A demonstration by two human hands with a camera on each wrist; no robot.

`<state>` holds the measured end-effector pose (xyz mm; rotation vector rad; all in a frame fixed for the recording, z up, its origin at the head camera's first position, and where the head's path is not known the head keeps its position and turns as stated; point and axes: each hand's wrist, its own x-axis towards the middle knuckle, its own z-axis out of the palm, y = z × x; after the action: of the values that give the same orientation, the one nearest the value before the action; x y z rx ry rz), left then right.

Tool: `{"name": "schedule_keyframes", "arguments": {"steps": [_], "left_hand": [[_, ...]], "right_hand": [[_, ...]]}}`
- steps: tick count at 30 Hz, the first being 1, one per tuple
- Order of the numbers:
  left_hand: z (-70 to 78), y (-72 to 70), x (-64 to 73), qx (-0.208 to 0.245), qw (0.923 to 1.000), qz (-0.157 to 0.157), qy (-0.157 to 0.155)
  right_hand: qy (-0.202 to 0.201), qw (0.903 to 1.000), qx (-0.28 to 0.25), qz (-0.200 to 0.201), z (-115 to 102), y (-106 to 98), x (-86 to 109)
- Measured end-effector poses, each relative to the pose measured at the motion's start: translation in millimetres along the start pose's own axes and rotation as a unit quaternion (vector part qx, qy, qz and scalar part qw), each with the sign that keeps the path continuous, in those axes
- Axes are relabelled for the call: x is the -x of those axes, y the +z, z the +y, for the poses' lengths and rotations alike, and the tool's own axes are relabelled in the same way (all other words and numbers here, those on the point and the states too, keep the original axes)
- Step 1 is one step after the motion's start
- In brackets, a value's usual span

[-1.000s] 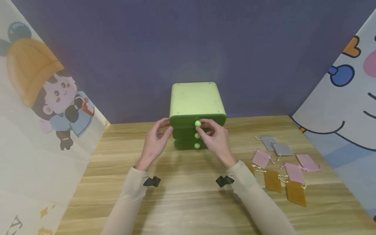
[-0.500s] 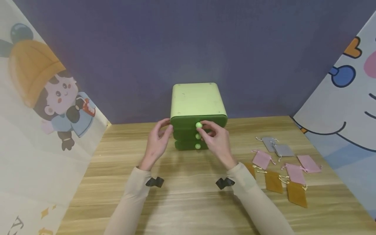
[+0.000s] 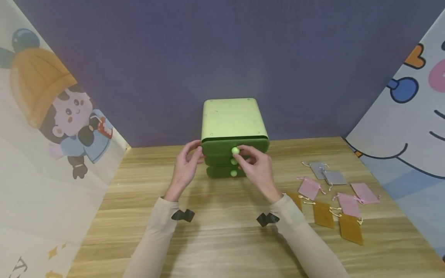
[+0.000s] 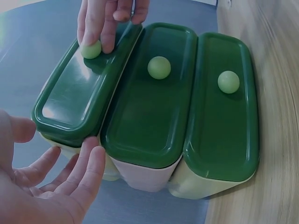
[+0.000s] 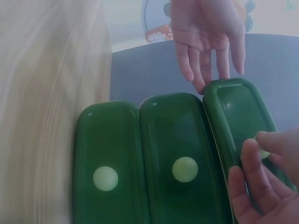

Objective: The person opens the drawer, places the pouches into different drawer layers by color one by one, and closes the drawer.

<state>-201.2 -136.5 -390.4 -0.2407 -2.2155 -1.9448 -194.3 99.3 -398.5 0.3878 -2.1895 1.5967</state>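
A small drawer cabinet (image 3: pixel 233 117) with a pale green body and three dark green drawers stands against the back wall. Its top drawer (image 3: pixel 217 147) is pulled out slightly, with a thin dark gap under the cabinet's top edge. My right hand (image 3: pixel 258 168) pinches that drawer's round light green knob (image 3: pixel 235 150) between thumb and fingers. At the cabinet's left side is my left hand (image 3: pixel 183 170), fingers loosely bent and fingertips at the top drawer's end. In the left wrist view, the middle drawer (image 4: pixel 145 116) and bottom drawer (image 4: pixel 222 130) sit closed.
Several small drawstring pouches lie on the wooden table (image 3: pixel 215 239) at the right: grey pouches (image 3: pixel 335 177), pink pouches (image 3: pixel 349 204) and brown pouches (image 3: pixel 323 214). A dark blue wall (image 3: pixel 229 50) rises behind the cabinet. Printed panels flank both sides.
The top drawer has come out a little toward me, with my right hand still on its knob. My left hand stays by the cabinet's left side.
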Motion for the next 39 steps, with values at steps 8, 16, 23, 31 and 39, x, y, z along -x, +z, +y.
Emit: {"name": "schedule_keyframes", "arguments": {"steps": [8, 16, 23, 31, 39], "left_hand": [[-2.2, -1.7, -1.6, 0.001, 0.9999, -0.009, -0.008], [-1.9, -4.1, -1.8, 0.008, 0.9997, -0.013, -0.019], [1.4, -5.9, -3.1, 0.010, 0.9993, -0.020, -0.029], [2.8, -7.4, -3.2, 0.004, 0.9994, -0.022, -0.026], [3.5, -6.7, -3.2, 0.012, 0.9994, -0.022, -0.026]], "right_hand": [[-0.005, 0.9999, 0.012, -0.011, -0.7, -2.2, 4.5], [0.001, 0.9999, 0.001, -0.010, -2.3, -2.1, 8.5], [-0.004, 1.0000, -0.005, -0.006, -3.7, -3.3, 12.7], [-0.011, 0.9998, -0.016, -0.003, -4.2, -3.9, 17.2], [-0.012, 0.9999, 0.003, -0.005, -7.1, -6.6, 25.3]]}}
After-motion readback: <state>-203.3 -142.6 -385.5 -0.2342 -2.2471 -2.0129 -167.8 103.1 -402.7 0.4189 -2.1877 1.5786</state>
